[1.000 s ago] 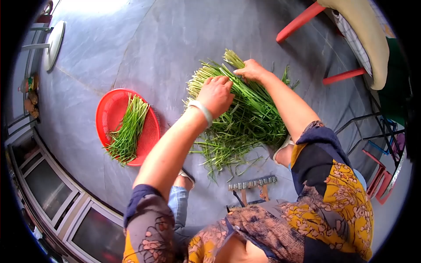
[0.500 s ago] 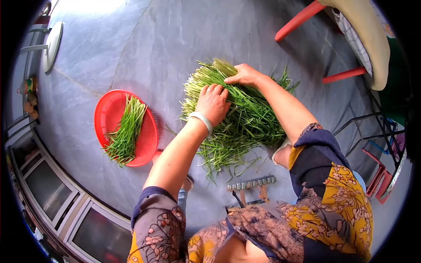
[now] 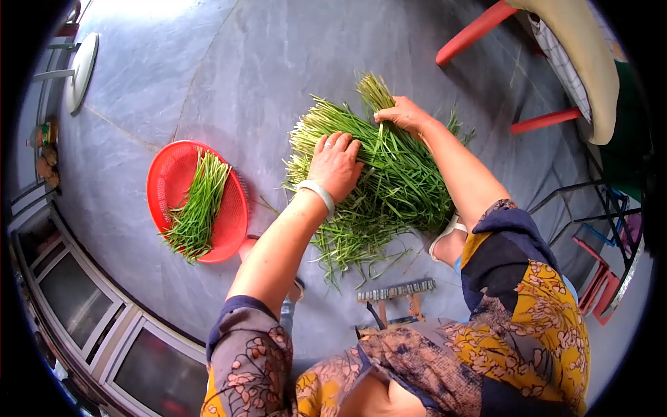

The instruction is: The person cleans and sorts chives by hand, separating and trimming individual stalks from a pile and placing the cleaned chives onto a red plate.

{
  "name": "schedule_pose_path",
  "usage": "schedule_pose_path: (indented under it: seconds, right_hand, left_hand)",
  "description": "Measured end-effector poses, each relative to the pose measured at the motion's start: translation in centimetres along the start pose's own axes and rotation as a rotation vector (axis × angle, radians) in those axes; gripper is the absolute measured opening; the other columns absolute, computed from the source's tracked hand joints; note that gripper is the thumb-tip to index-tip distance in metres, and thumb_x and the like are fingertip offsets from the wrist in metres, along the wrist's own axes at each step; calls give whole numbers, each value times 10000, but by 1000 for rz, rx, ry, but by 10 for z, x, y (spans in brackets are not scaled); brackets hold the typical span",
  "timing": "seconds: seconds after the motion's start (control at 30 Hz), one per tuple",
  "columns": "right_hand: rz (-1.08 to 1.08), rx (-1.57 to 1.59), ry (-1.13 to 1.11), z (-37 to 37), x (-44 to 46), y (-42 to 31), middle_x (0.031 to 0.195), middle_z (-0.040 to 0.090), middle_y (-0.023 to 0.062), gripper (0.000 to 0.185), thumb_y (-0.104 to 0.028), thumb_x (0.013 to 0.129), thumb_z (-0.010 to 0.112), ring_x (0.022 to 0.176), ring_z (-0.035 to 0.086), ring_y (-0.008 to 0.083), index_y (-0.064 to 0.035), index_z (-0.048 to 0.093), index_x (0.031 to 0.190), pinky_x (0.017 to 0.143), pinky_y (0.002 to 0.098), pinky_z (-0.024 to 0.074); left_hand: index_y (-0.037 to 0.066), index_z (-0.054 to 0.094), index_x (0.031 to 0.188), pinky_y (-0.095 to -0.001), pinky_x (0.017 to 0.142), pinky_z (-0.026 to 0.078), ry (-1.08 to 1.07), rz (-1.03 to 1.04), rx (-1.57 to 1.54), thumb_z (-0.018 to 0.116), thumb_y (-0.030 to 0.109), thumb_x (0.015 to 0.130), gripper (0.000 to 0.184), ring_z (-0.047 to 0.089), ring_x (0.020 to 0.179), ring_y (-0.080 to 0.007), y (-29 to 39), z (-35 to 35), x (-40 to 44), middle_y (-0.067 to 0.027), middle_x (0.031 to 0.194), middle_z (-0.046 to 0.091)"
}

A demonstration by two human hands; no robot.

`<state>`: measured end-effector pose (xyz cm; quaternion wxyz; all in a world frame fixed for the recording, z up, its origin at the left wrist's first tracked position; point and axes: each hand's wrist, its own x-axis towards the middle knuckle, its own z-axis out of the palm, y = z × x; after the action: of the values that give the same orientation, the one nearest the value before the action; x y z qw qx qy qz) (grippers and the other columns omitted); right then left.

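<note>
A big heap of long green garlic chives (image 3: 396,177) with pale stem ends lies on the grey floor. My left hand (image 3: 335,165), wearing a ring and a pale bangle, rests on top of the heap with fingers stretched out. At the heap's far right side, my right hand (image 3: 406,117) is closed round a bunch of chives (image 3: 375,92), whose pale ends stick out past the fingers. To the left stands a red plastic basket (image 3: 158,201), and a smaller bundle of chives (image 3: 201,205) lies in it, leaves hanging over the near rim.
A small low stool (image 3: 396,290) is close in front of my body. At the upper right is a chair with red legs (image 3: 476,31) and a draped cloth. Glazed cabinet doors (image 3: 160,372) run along the lower left. A round white base (image 3: 83,73) stands at the upper left.
My right hand has shifted slightly right, drawing a bunch of chives apart from the heap at its far side. My left hand has stayed nearly in place.
</note>
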<state>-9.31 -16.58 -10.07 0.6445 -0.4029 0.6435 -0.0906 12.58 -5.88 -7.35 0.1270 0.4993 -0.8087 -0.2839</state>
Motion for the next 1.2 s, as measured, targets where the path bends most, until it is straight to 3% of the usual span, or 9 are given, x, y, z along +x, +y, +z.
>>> schedule_pose_path:
  seconds: [0.3,0.47,0.67,0.73,0.83,0.97,1.1,1.13,1.2]
  right_hand:
    - [-46,109,-93,-8,-16,-6,765,616,24,317,-115,783,645,686,575,92,9,652,1074,635,240,462]
    - [-49,128,-119,-16,-31,-17,779,623,33,282,-128,791,647,702,586,106,11,649,1036,656,250,474]
    - [-74,113,-167,-32,-48,-35,859,666,70,205,-173,880,638,827,645,160,0,629,990,776,301,514]
    - [-163,79,-167,-40,-64,-59,865,666,69,204,-188,896,627,830,646,160,-9,616,992,780,304,514]
    - [-351,-26,-133,-48,-102,-115,869,680,54,228,-227,913,604,829,631,128,-6,658,921,781,284,495]
    - [-587,-74,-115,-64,-160,-193,897,669,67,203,-204,930,574,855,637,139,-9,614,969,780,281,504]
    - [-764,-11,-44,-85,-221,-243,931,646,92,222,-210,933,541,880,642,199,-12,580,1026,827,376,543]
    - [-804,3,-39,-89,-237,-250,940,646,96,220,-206,936,540,889,645,208,-14,577,1037,826,375,545]
    - [-889,39,-35,-94,-268,-262,957,645,103,217,-197,943,538,906,653,226,-17,571,1060,822,373,549]
  left_hand:
    - [25,542,1195,-519,1106,248,41,1,30,609,293,861,433,421,1287,-301,13,1,33,-136,1284,519]
    - [13,508,1268,-507,1135,216,-57,12,37,565,474,881,604,351,1364,-313,17,20,47,-179,1400,448]
    - [20,580,1131,-526,1116,235,-258,48,67,537,543,873,584,394,1319,-309,17,16,57,-159,1284,529]
    - [29,589,1084,-536,1106,242,-307,52,84,526,552,875,566,431,1270,-304,19,12,57,-137,1184,573]
    - [25,585,1093,-533,1105,243,-277,71,99,515,556,880,577,435,1262,-308,18,16,55,-144,1188,568]
    - [24,579,1116,-553,1098,238,-229,105,169,503,558,886,586,435,1256,-323,17,26,51,-156,1189,560]
    - [30,518,1266,-563,1116,216,-291,95,236,483,578,895,663,397,1302,-326,25,12,46,-153,1269,522]
    - [38,466,1336,-554,1134,194,-360,51,246,498,565,892,690,349,1353,-328,31,-2,47,-159,1366,468]
    - [52,442,1364,-545,1140,189,-267,18,216,520,533,889,681,323,1374,-331,35,-19,42,-164,1415,428]
